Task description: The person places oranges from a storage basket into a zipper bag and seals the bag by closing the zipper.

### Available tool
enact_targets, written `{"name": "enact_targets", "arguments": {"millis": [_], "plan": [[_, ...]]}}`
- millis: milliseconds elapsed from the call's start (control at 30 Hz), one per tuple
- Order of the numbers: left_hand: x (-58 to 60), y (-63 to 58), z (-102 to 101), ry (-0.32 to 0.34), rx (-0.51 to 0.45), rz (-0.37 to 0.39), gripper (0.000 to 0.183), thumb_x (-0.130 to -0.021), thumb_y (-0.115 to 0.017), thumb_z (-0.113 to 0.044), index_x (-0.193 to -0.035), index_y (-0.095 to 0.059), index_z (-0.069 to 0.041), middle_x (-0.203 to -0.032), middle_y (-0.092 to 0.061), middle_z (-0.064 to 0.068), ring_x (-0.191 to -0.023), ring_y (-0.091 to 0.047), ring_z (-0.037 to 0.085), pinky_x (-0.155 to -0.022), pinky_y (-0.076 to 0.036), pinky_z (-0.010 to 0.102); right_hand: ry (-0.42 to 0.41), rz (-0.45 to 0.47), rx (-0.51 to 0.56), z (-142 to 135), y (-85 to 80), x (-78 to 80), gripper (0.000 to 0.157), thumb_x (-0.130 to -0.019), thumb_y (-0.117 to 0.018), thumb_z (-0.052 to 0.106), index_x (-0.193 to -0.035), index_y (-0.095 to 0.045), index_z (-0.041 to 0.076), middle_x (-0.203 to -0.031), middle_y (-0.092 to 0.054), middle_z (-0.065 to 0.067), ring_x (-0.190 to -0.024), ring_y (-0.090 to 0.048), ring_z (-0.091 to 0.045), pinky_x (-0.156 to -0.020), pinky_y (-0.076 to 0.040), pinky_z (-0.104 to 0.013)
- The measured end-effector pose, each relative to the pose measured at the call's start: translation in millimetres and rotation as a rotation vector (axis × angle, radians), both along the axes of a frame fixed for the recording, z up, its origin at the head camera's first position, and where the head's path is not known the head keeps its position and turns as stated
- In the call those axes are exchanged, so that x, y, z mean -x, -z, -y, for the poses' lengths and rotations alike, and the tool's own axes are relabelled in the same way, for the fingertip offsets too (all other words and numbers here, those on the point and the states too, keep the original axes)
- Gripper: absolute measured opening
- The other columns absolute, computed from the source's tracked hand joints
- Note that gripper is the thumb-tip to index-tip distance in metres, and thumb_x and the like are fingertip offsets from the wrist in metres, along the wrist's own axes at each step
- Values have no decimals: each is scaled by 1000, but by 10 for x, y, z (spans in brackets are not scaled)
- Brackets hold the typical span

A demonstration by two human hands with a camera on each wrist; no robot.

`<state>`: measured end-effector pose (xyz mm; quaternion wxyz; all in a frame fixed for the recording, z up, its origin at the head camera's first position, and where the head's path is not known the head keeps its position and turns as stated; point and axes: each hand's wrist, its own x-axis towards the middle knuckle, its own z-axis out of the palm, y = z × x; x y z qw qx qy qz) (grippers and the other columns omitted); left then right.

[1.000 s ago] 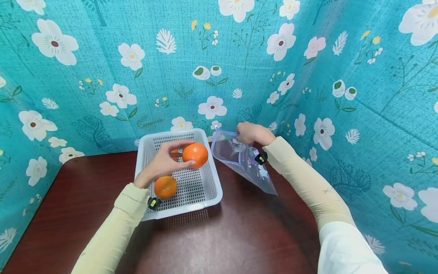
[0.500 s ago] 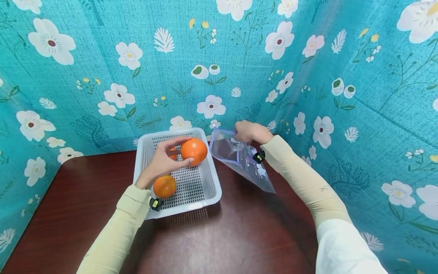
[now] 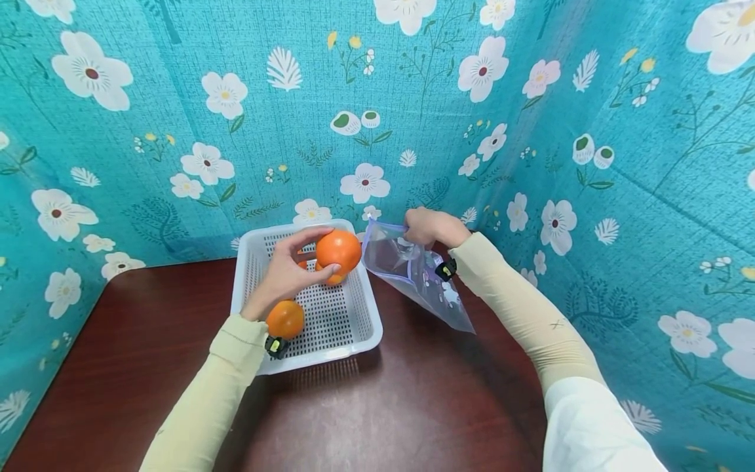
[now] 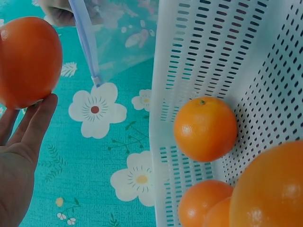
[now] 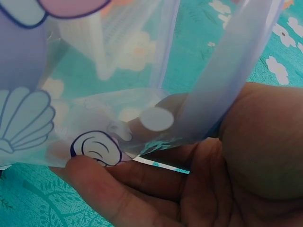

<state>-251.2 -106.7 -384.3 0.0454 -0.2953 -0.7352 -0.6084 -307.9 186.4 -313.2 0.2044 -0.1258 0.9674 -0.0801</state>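
My left hand [image 3: 286, 270] grips a large orange [image 3: 340, 249], thumb in front and fingers behind, over the right side of a white perforated basket [image 3: 373, 321]. In the left wrist view the held orange [image 4: 29, 61] is beside the basket wall, near the bag's purple edge. My right hand [image 3: 435, 227] pinches the rim of a clear zip bag [image 3: 445, 305] with purple edging, its mouth spread toward the basket. Printed shells on the bag [image 5: 23, 120] show in the right wrist view, where the fingers and thumb hold its film.
Several more oranges [image 4: 205, 129] lie in the basket, one [image 3: 286, 319] near its front left. Under everything is a dark red-brown table [image 3: 366, 419]. A teal floral cloth [image 3: 265, 131] hangs close behind and at the right.
My left hand has shifted slightly right and up with the orange, uncovering another orange in the basket below it. The right hand and bag have hardly moved.
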Motion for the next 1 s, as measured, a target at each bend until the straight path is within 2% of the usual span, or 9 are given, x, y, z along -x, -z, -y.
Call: {"name": "enact_targets", "arguments": {"millis": [167,400,500,667,833,1000], "plan": [[25,8,-34,-3,-18,-2,58,-79,-87,-7,-133,-66,-14,-136,-64,3,-123,-60,21,-99,-56,43,-20,-2,-2,6,-3,12,23,-103,-51,13,-116,-61,-3,-92,-59,-13,-71,-61,-21,-63,-55,-32],[25,10,-69,-4,-67,-30,59,-77,-86,-1,-132,-67,-8,-136,-64,9,-123,-61,21,-98,-57,40,-35,-8,10,15,-36,36,20,-102,-50,11,-106,-64,-2,-78,-51,-6,-64,-58,-18,-61,-49,-30],[27,13,-75,-8,-73,-46,57,-77,-86,0,-131,-68,-8,-135,-65,9,-121,-62,20,-96,-57,39,-27,0,15,16,-37,28,21,-102,-50,11,-109,-65,-2,-80,-52,-7,-68,-62,-20,-63,-53,-32],[27,18,-78,-26,-56,-52,57,-78,-86,-3,-131,-68,-10,-135,-66,7,-121,-61,20,-95,-58,36,-20,17,23,19,-14,22,24,-103,-51,13,-116,-64,-3,-88,-58,-11,-80,-68,-29,-75,-59,-40],[39,-5,-110,-64,-32,-50,59,-78,-88,-5,-132,-68,-13,-136,-66,4,-123,-60,19,-95,-57,34,-44,-4,10,22,-30,34,22,-103,-51,12,-110,-66,-3,-82,-56,-9,-70,-64,-22,-64,-53,-32],[44,-45,-170,-80,-61,-61,62,-75,-88,-2,-133,-67,-9,-139,-64,7,-128,-58,23,-98,-57,41,-40,-9,8,19,-56,36,23,-102,-51,12,-110,-65,-4,-81,-55,-8,-66,-60,-19,-60,-50,-29]]}}
